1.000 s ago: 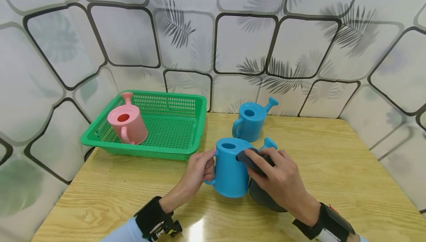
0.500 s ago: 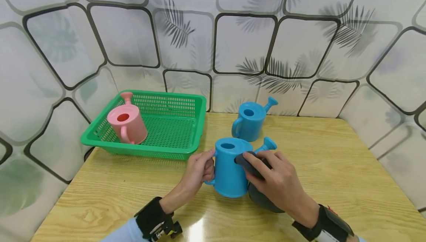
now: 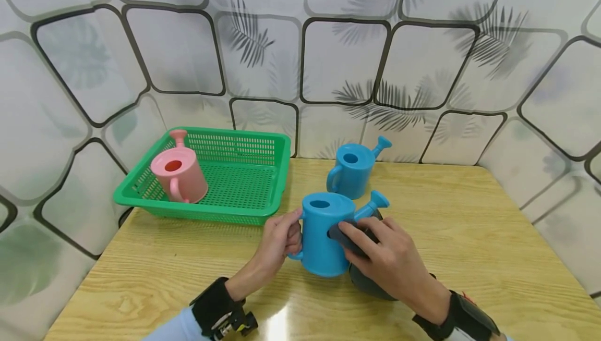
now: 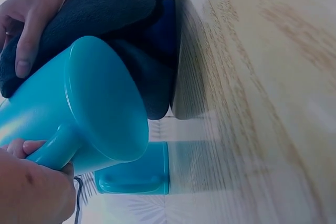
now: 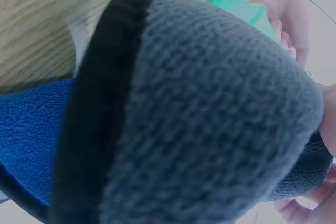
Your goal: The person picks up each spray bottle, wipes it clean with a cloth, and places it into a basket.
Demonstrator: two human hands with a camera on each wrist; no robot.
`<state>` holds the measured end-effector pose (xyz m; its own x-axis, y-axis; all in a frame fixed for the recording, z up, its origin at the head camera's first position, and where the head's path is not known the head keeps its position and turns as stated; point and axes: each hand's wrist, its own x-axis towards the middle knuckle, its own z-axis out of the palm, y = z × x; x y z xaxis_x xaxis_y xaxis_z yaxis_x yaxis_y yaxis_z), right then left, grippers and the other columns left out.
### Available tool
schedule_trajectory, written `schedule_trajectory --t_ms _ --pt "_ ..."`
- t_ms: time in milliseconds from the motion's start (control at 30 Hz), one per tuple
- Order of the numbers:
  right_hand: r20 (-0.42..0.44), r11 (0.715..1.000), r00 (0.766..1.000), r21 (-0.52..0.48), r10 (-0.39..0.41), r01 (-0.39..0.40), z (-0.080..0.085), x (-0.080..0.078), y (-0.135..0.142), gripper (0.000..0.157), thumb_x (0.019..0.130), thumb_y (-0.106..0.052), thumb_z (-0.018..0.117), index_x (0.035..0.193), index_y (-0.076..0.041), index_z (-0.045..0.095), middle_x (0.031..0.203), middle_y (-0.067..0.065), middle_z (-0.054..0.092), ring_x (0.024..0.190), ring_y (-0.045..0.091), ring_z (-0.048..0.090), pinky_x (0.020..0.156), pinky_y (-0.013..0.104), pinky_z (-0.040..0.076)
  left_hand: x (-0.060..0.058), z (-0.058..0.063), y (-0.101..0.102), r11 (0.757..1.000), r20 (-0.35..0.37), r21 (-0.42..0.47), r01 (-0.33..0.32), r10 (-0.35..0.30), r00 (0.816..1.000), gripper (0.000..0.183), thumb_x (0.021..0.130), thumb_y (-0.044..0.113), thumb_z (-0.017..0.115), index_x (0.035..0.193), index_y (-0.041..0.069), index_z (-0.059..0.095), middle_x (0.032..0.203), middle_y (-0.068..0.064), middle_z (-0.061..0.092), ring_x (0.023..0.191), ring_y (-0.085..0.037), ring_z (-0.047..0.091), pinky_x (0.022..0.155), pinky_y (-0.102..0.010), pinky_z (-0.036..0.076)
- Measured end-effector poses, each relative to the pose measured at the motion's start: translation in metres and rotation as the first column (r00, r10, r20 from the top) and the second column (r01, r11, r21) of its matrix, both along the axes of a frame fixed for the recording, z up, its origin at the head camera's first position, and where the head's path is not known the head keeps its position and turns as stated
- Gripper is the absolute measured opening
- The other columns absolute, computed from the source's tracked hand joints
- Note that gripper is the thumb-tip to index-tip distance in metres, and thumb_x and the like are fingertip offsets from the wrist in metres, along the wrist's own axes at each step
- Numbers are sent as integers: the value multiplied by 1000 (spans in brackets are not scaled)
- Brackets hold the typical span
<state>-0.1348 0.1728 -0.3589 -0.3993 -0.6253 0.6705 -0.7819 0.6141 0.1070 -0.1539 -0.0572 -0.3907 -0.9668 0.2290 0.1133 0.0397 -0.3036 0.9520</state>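
My left hand point(image 3: 280, 238) grips the handle of a blue watering can point(image 3: 323, 234) at the front middle of the table. In the left wrist view the base of this watering can point(image 4: 107, 98) shows, tipped and raised off the wood. With my right hand point(image 3: 392, 257) I hold a folded grey cloth point(image 3: 347, 238) against the can's right side, just below the spout. The cloth hangs down beside the can; its blue underside point(image 5: 37, 135) shows in the right wrist view. Behind stands a second blue watering can point(image 3: 354, 174), upright, its spout pointing right.
A green plastic basket point(image 3: 249, 213) sits at the back left, with a pink watering can point(image 3: 180, 177) standing in its left part. The wooden table point(image 3: 488, 236) meets a patterned curtain point(image 3: 347, 59) at the back and sides.
My right hand has slid the cloth a little down the can's side, and more of the spout shows. The left hand keeps its hold on the handle, almost still.
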Motion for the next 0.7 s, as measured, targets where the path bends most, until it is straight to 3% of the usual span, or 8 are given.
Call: schedule_trajectory --t_ms 333,467,700 --pt "10 988 997 131 76 -77 -4 3 2 52 65 -30 88 110 -10 72 88 10 69 79 21 63 57 38 55 0 4 -1 996 17 66 -52 51 999 56 102 27 48 52 15 26 45 10 24 39 -7 25 45 -23 26" --pt "28 984 994 145 103 -105 -8 5 2 49 70 -33 85 111 -11 72 89 9 68 78 20 62 58 38 56 0 8 -3 995 6 80 -58 57 998 54 102 26 47 52 15 27 45 10 25 39 -8 25 46 -23 27" --pt "39 974 989 174 141 -145 -10 5 3 51 68 -35 86 111 -13 71 86 6 67 74 17 60 59 36 54 -4 14 -8 992 5 114 -60 59 998 53 102 25 47 52 17 30 45 10 25 39 -10 23 45 -23 25"
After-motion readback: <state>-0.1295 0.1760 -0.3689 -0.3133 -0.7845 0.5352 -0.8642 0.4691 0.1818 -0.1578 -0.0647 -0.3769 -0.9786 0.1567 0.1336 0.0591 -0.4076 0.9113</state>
